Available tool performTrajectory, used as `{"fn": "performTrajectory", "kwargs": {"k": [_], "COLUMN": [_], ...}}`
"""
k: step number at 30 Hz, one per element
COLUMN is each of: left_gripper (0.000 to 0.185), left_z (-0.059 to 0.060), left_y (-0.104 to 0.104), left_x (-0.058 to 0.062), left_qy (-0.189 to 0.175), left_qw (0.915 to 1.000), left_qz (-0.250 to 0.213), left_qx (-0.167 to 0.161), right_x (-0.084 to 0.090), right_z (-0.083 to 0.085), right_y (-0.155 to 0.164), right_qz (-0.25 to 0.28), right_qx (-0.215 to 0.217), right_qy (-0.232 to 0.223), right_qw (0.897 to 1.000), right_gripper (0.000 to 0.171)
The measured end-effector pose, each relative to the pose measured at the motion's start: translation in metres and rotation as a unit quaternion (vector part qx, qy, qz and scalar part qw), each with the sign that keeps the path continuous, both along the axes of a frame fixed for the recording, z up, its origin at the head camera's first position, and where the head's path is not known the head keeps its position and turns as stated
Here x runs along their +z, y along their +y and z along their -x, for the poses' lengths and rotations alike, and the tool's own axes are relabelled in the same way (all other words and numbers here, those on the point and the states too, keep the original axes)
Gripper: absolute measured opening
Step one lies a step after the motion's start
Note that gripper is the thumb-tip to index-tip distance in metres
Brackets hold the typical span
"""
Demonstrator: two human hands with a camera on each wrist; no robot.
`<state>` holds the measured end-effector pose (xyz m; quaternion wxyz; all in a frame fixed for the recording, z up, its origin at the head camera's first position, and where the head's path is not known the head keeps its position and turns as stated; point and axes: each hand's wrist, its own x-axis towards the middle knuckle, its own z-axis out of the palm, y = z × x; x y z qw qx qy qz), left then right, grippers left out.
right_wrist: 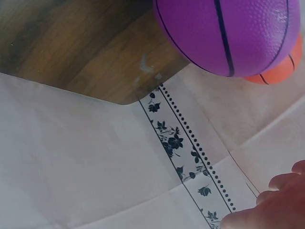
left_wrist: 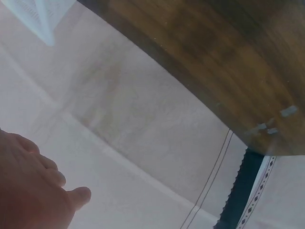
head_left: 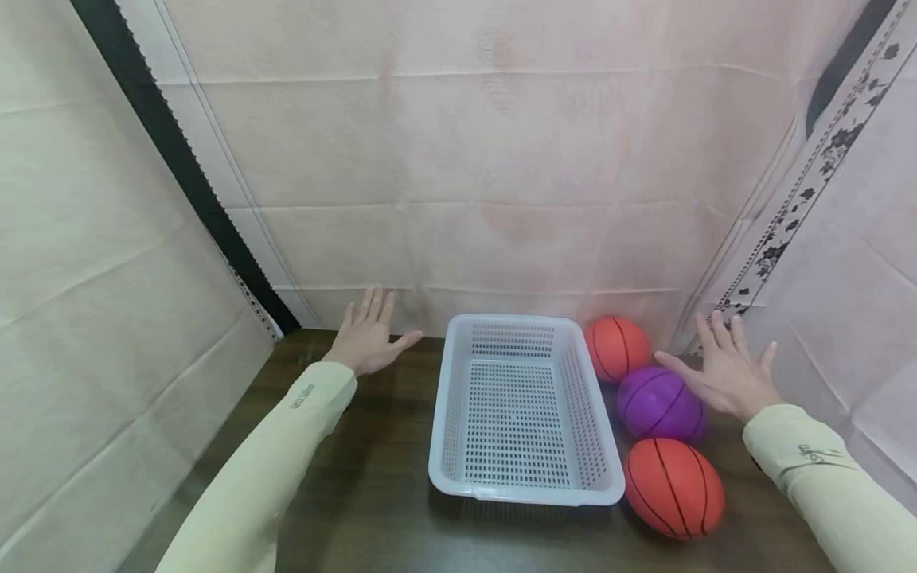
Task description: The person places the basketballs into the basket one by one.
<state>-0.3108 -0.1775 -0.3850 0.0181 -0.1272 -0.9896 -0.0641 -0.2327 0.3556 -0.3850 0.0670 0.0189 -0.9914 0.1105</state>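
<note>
- No word, brand or number can be read with certainty in any view.
- Left sleeve (head_left: 261, 469): near the cuff, at the head view's 8 o'clock, a short line of small dark lettering (head_left: 302, 396) slants up toward 1 or 2 o'clock; its characters are too small and blurred to make out.
- Right sleeve (head_left: 834, 485): near the cuff, at the head view's 4 o'clock, stands another dark print (head_left: 821, 454), spread wider across the fabric; whether its shapes are letters or digits cannot be told.
</note>
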Motion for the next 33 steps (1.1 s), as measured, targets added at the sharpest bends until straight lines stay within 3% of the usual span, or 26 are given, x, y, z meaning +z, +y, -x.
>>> {"fn": "performTrajectory", "kwargs": {"k": [5, 7, 10, 14, 17, 19, 21, 27, 33], "left_gripper": [0.1, 0.103, 0.106, 0.104, 0.104, 0.105, 0.105, 0.107, 0.11], "left_z": [-0.007, -0.018, -0.047, -0.097, -0.127, -0.141, -0.15, -0.166, -0.165], "left_y": [0.006, 0.016, 0.039, 0.067, 0.079, 0.084, 0.089, 0.095, 0.1], "left_x": [-0.01, -0.016, -0.027, -0.043, -0.055, -0.062, -0.068, -0.086, -0.105], "left_qy": [-0.006, -0.002, 0.003, -0.019, -0.032, -0.026, -0.013, 0.044, 0.032], "left_qw": [0.9997, 0.9983, 0.9908, 0.9688, 0.9501, 0.9428, 0.939, 0.952, 0.9509], "left_qz": [-0.024, -0.058, -0.134, -0.244, -0.309, -0.331, -0.343, -0.302, -0.307], "left_qx": [0.005, 0.004, -0.016, -0.039, -0.033, -0.026, -0.023, -0.029, -0.02], "right_x": [-0.002, -0.001, 0.001, 0.001, -0.004, -0.012, -0.023, -0.065, -0.086], "right_z": [-0.003, -0.006, -0.021, -0.054, -0.077, -0.09, -0.102, -0.127, -0.127], "right_y": [0.003, 0.005, 0.008, 0.008, 0.005, 0.005, 0.005, -0.007, -0.021], "right_qz": [0.007, 0.024, 0.057, 0.098, 0.129, 0.154, 0.175, 0.23, 0.253], "right_qx": [-0.003, -0.001, 0.002, 0.008, 0.012, 0.007, -0.006, -0.078, -0.143], "right_qy": [-0.005, 0.0, 0.021, 0.058, 0.094, 0.115, 0.128, 0.074, 0.03], "right_qw": [1.0, 1.0, 0.998, 0.993, 0.987, 0.981, 0.976, 0.967, 0.956], "right_gripper": [0.1, 0.098, 0.096, 0.095, 0.095, 0.093, 0.093, 0.093, 0.098]}}
